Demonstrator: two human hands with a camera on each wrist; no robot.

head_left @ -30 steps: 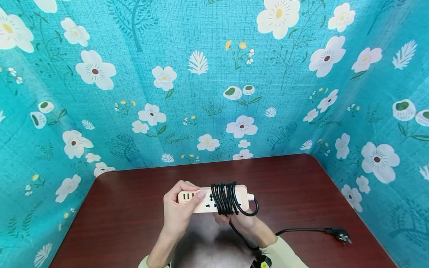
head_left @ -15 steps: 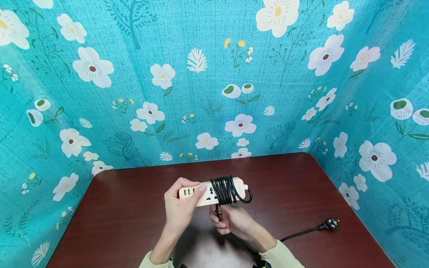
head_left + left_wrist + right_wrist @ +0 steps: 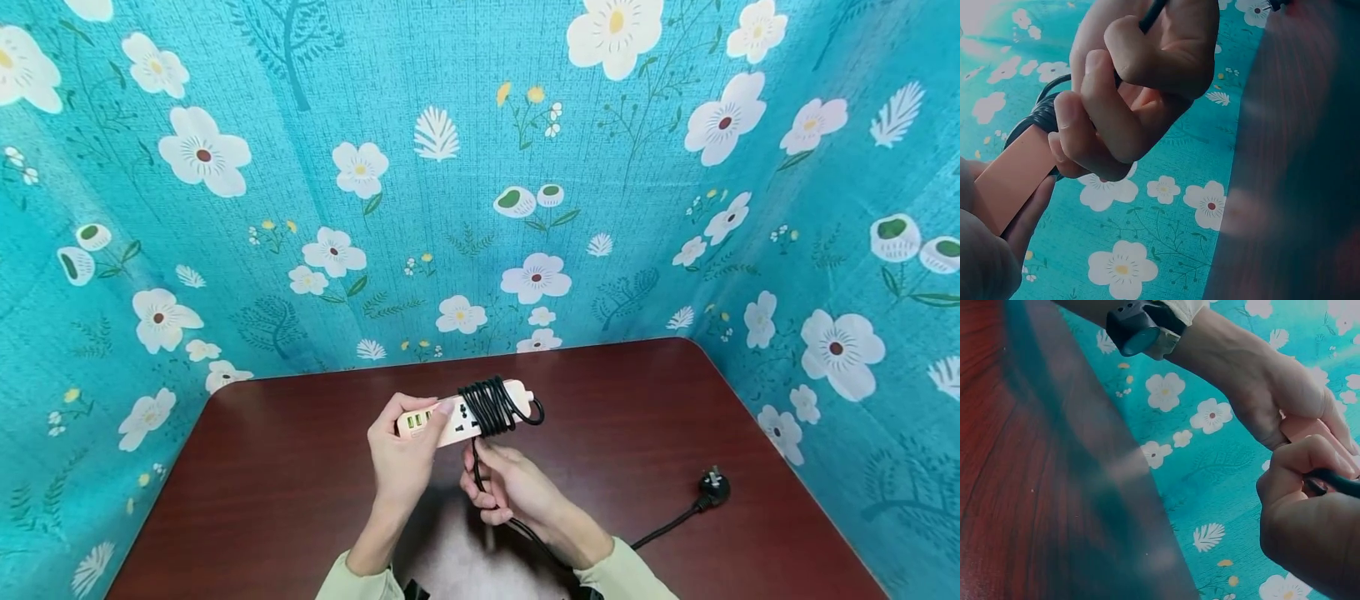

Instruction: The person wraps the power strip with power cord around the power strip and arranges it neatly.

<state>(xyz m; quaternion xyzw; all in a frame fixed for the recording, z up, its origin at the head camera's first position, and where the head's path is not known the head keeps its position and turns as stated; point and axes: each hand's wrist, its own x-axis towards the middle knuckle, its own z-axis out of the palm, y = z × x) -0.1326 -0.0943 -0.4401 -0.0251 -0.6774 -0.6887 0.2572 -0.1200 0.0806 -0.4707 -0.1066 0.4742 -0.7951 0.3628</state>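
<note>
A white and pale pink power strip (image 3: 453,425) is held up over the table, tilted with its right end higher. My left hand (image 3: 403,454) grips its left end, thumb across the front beside the USB ports. Several turns of black cord (image 3: 489,407) are wound round the strip's right half. Below the strip, my right hand (image 3: 517,490) holds the loose cord in curled fingers; in the left wrist view those fingers (image 3: 1124,94) close round it. From that hand the cord runs under the right forearm to a black plug (image 3: 714,487) at the right.
A dark red-brown wooden table (image 3: 285,483) with rounded far corners lies beneath the hands. Blue-green flowered cloth (image 3: 420,208) hangs behind it and at both sides. A dark camera device (image 3: 1141,328) sits on the left wrist.
The strip has tilted, its right end rising, and shifted slightly left. My right hand has come out from behind it, below, with the cord. The plug has moved left and up in view.
</note>
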